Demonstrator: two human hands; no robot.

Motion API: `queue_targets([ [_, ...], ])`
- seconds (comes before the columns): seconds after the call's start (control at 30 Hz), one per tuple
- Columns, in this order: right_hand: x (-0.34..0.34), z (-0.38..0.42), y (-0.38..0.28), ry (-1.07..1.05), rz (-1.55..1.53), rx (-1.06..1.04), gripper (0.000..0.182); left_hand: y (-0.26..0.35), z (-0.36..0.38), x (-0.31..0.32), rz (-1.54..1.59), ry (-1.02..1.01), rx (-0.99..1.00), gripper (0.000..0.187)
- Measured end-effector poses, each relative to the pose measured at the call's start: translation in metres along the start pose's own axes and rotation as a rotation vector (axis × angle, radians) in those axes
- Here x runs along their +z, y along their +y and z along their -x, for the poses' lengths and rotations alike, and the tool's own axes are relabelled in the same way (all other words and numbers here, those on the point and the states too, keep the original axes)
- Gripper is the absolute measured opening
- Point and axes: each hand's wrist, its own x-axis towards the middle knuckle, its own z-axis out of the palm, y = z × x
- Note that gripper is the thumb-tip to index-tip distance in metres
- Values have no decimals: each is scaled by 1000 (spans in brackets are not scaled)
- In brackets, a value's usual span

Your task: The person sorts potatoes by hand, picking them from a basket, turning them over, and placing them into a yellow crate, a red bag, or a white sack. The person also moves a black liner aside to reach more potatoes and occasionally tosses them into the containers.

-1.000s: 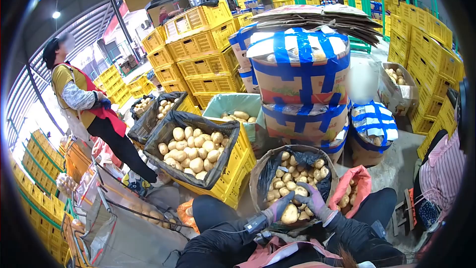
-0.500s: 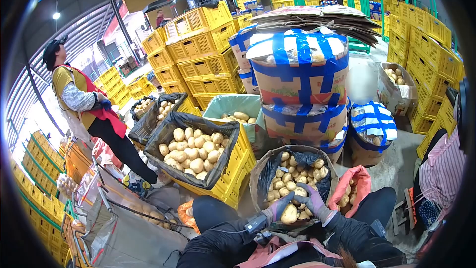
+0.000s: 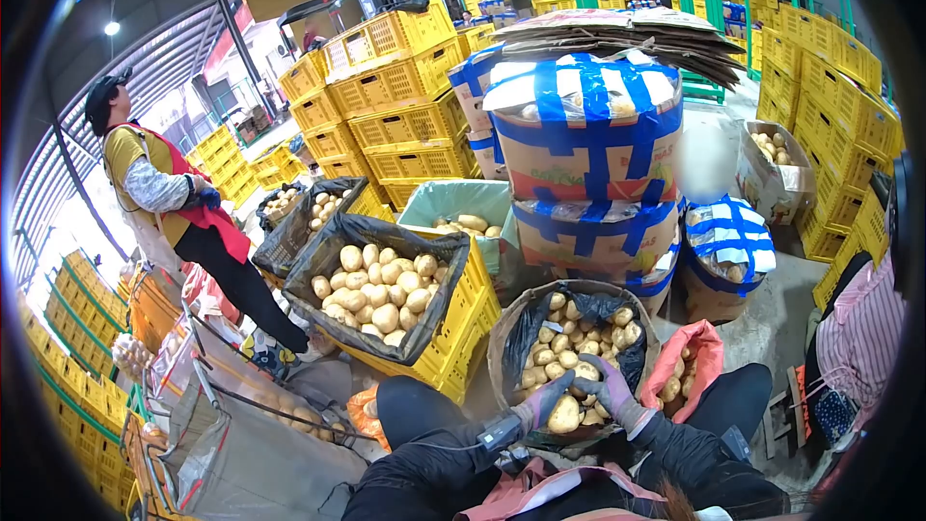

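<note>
Gently, with left hand (image 3: pixel 546 401) and right hand (image 3: pixel 612 390) curled around a potato (image 3: pixel 585 370) in the black-lined carton (image 3: pixel 500 345), though I cannot tell whether either grip pinches it, even, light pressure would spare its skin.

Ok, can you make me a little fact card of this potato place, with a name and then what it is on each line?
Left hand: gloved, low over the potatoes; grip hard to tell
Right hand: gloved, close beside the left hand; grip hard to tell
Box: cardboard, black plastic inside, holding potatoes
Pink bag: beside the box, potatoes inside
Yellow crate: dark lining, heaped with potatoes
Taped boxes: stacked, blue tape
Flat cardboard: piled above the taped boxes
Other person: standing, red apron
</note>
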Motion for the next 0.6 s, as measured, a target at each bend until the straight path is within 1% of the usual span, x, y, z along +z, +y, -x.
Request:
queue_targets([
  [0.17, 2, 2, -5, -3, 9, 0, 57, -1, -2, -1, -82, 42, 29, 60],
  [0.23, 3, 3, -7, 2, -39, 28, 57, -3, -4, -4, -126, 63, 22, 59],
  [0.33, 0, 0, 2, 0, -21, 17, 57, -4, -6, -6, -172, 75, 30, 58],
  [0.43, 2, 2, -5, -3, -39, 38, 61, 2, 4, 5, -157, 78, 16, 58],
  [0.6, 0, 0, 3, -1, -2, 21, 61, -1, 0, 1, -114, 50, 8, 59],
])
